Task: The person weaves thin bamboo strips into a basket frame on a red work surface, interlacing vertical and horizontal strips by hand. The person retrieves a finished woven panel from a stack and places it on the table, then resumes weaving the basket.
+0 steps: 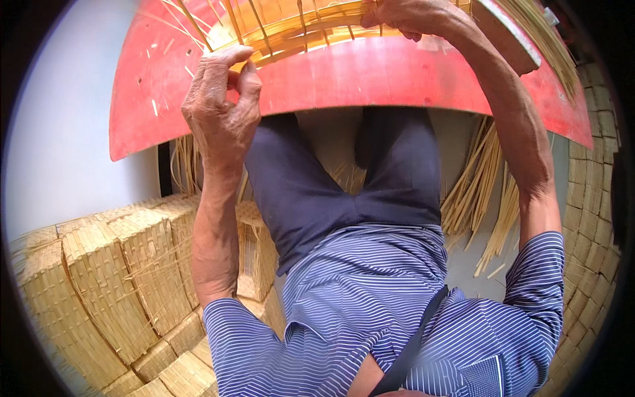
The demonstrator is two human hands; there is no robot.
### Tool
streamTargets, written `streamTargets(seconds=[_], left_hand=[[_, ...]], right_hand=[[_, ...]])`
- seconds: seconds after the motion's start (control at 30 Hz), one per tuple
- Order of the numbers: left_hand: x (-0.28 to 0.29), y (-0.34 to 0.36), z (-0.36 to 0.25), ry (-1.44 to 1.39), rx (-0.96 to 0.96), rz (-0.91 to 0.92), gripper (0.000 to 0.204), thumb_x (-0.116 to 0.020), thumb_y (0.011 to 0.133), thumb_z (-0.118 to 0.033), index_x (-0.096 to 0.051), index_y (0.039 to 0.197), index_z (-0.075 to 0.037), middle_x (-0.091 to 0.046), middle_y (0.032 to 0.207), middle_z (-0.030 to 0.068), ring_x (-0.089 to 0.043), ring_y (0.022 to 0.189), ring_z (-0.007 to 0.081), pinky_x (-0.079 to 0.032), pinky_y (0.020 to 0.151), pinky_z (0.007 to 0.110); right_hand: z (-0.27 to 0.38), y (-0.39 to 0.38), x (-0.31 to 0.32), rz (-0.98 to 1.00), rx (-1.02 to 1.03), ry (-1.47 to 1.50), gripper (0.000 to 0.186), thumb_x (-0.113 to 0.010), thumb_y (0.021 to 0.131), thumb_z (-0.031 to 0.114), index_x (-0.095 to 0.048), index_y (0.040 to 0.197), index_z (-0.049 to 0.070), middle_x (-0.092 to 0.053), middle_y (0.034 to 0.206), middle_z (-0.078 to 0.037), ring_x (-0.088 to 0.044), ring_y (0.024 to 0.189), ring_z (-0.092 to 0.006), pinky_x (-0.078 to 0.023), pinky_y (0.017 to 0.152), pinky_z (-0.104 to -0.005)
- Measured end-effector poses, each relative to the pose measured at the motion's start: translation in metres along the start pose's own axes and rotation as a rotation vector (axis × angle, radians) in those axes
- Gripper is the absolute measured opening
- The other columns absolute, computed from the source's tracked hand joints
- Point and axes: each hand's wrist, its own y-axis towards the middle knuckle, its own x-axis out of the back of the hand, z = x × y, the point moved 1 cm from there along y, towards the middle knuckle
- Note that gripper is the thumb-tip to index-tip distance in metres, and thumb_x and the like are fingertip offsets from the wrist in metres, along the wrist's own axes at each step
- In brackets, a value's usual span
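A half-woven basket piece (324, 30) of yellow bamboo-like strips, with several thin upright stakes, lies at the top of the view. It rests on a red board (370, 76) across my knees. My left hand (223, 99) is at its near left corner, thumb and forefinger pinched together against the edge of the weave. What lies between those fingertips is too small to make out. Further right, my right hand (413, 16) curls its fingers over the woven strips, and the top of the picture cuts off part of it. The far side of the piece is out of view.
A wooden block (509, 40) and a bundle of long strips (546, 43) lie on the board's right. Loose strips (486, 192) hang below it. Stacked woven boxes (99, 284) stand at lower left, and more woven stacks (589, 198) line the right side.
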Motion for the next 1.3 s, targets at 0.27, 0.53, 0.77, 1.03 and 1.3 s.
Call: streamTargets(seconds=[0.27,0.53,0.77,1.03,1.3], left_hand=[[0.021,0.069,-0.032,-0.152,0.143,-0.058,0.024,-0.068,0.086,-0.003,-0.069,0.11,-0.007,-0.072,0.091,0.0045,-0.057,0.06,0.0086,-0.049,0.056,0.028],[0.008,0.101,0.011,0.163,0.154,0.19,0.035,-0.068,0.087,-0.026,-0.066,0.116,-0.005,-0.074,0.093,0.0105,-0.068,0.079,0.0201,-0.054,0.076,0.037],[0.007,0.122,0.023,0.157,0.415,0.452,0.049,-0.074,0.086,-0.041,-0.066,0.113,-0.001,-0.072,0.089,0.0144,-0.068,0.08,0.0185,-0.053,0.072,0.037],[-0.001,0.119,0.054,-0.077,0.372,0.529,0.024,-0.069,0.09,-0.025,-0.072,0.092,-0.001,-0.067,0.076,0.0011,-0.057,0.067,0.0073,-0.046,0.062,0.027],[0.011,0.133,0.028,0.18,0.377,0.682,0.035,-0.068,0.092,-0.04,-0.073,0.102,-0.006,-0.067,0.078,0.0036,-0.058,0.062,0.0105,-0.047,0.056,0.031]], right_hand=[[0.013,-0.005,0.066,0.073,0.061,0.078,0.024,-0.075,0.083,0.016,-0.064,0.096,0.0,-0.057,0.055,-0.011,-0.058,0.044,-0.0213,-0.049,0.041,-0.0351],[-0.014,-0.006,0.064,0.122,0.112,0.177,0.03,-0.072,0.08,0.024,-0.066,0.092,-0.003,-0.055,0.051,-0.006,-0.056,0.04,-0.0139,-0.047,0.037,-0.0291],[-0.014,-0.008,0.061,0.136,0.163,0.256,0.031,-0.063,0.092,0.028,-0.064,0.085,-0.002,-0.057,0.057,-0.007,-0.056,0.04,-0.0127,-0.046,0.037,-0.0287],[-0.006,-0.016,0.056,0.047,0.102,0.226,0.027,-0.065,0.091,0.025,-0.067,0.086,-0.002,-0.055,0.054,-0.006,-0.054,0.036,-0.0127,-0.042,0.036,-0.0285],[0.004,-0.022,0.053,0.018,0.105,0.205,0.027,-0.066,0.089,0.024,-0.066,0.081,-0.002,-0.051,0.049,-0.005,-0.052,0.035,-0.0128,-0.041,0.036,-0.0287]])
